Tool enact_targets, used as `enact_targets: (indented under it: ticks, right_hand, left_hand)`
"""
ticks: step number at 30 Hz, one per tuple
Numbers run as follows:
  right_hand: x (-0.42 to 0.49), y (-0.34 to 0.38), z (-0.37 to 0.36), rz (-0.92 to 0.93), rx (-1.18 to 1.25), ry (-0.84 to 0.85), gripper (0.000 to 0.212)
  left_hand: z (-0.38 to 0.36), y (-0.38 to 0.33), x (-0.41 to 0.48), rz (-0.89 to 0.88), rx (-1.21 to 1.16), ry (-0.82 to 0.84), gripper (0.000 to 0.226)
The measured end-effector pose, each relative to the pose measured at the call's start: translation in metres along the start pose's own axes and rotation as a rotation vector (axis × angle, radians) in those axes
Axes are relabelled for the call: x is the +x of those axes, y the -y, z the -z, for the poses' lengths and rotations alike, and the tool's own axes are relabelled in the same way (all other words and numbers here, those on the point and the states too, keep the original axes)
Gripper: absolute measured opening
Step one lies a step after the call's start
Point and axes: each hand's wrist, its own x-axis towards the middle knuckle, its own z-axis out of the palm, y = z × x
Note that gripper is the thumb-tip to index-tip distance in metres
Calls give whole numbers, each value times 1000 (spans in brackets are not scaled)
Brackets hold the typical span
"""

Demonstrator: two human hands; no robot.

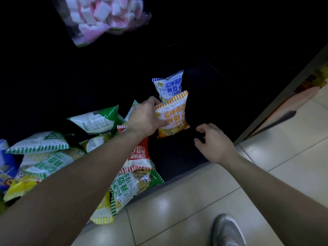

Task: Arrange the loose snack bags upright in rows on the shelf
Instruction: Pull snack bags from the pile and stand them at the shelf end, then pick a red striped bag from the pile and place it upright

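Now the orange bag [171, 114] is held upright on the shelf [213, 96] by the left hand [144, 119], in front of the blue bag [168, 86]; the right hand [213, 142] is empty, loosely curled. A careful release is probably needed next.

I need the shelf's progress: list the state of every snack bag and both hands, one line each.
Orange-striped foil snack bag: upright on the dark shelf, held.
Blue-striped foil snack bag: upright, right behind the orange one.
Red-striped foil snack bag: lying flat in the pile.
Green-striped foil snack bags: lying loose, heaped.
Left hand: grips the orange bag's edge.
Right hand: loosely curled, holds nothing.
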Motion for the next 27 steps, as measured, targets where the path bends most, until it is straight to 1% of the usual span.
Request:
enact_targets:
  ticks: [5, 7, 11, 15, 17, 19, 22, 24, 27]
  right_hand:
    - [15, 1, -1, -9, -66, 59, 42]
    - [17, -2, -7, -21, -61, 71, 43]
    - [14, -9, -25, -37, -59, 107, 43]
    - [15, -14, -36, -43, -72, 144, 44]
    - [17, -14, -38, -49, -79, 155, 45]
    - [17, -14, -38, -54, -90, 170, 46]
    - [14, -9, -33, -68, -125, 192, 48]
    - [10, 0, -23, -71, -155, 209, 49]
    - [4, 24, -2, -52, -194, 222, 52]
  left_hand:
    - [-23, -5, 42, 18, 0, -14, 74]
    - [-37, -7, 59, 29, -2, -25, 68]
    - [-59, -9, 89, 100, -88, -60, 57]
    - [-72, -15, 105, 47, -99, -86, 57]
    - [-74, -17, 108, 23, -84, -69, 58]
    - [-72, -18, 108, 18, -44, -47, 62]
    - [-58, -22, 99, 9, 52, -53, 75]
    - [-37, -20, 83, 3, 65, -32, 79]
    - [11, -1, 42, -52, 135, 63, 79]
